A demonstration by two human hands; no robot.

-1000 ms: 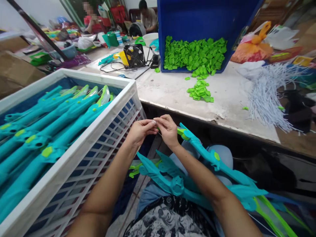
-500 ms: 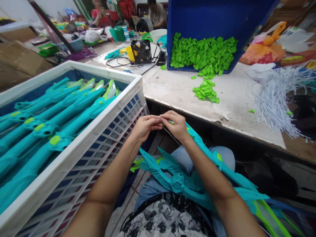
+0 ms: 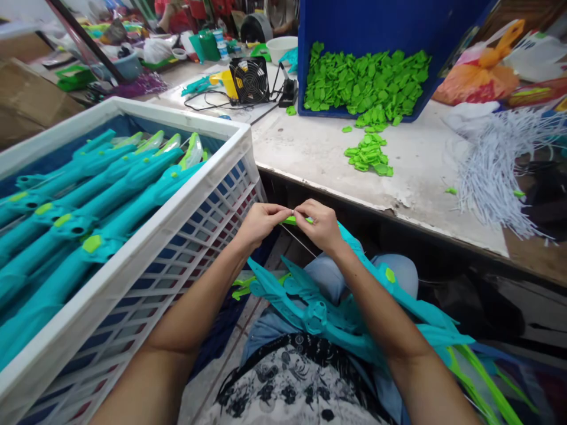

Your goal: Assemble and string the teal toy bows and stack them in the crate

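My left hand [image 3: 262,225] and my right hand [image 3: 322,226] meet in front of me, fingertips pinched on a small bit of white cord [image 3: 302,241]. From there the cord slants down to the right, under my right wrist. A bright green tip [image 3: 290,221] shows just below my fingers, partly covered by them. Across my lap lies a turquoise plastic toy bow [image 3: 317,316] with green parts, its long limb passing under my right forearm. How the cord is looped between the fingertips is too small to tell.
At left stands a white crate [image 3: 186,233] of similar turquoise toys [image 3: 133,203]. On the table [image 3: 305,150], a tipped blue bin [image 3: 354,23] spills green plastic pieces [image 3: 370,154]. A bundle of white cords [image 3: 491,177] lies right, a black fan [image 3: 250,81] behind. People sit farther back.
Both hands have drawn their fingertips into a closer pinch on the cord, where a loop showed before. More of the green tip shows. The view has shifted slightly.
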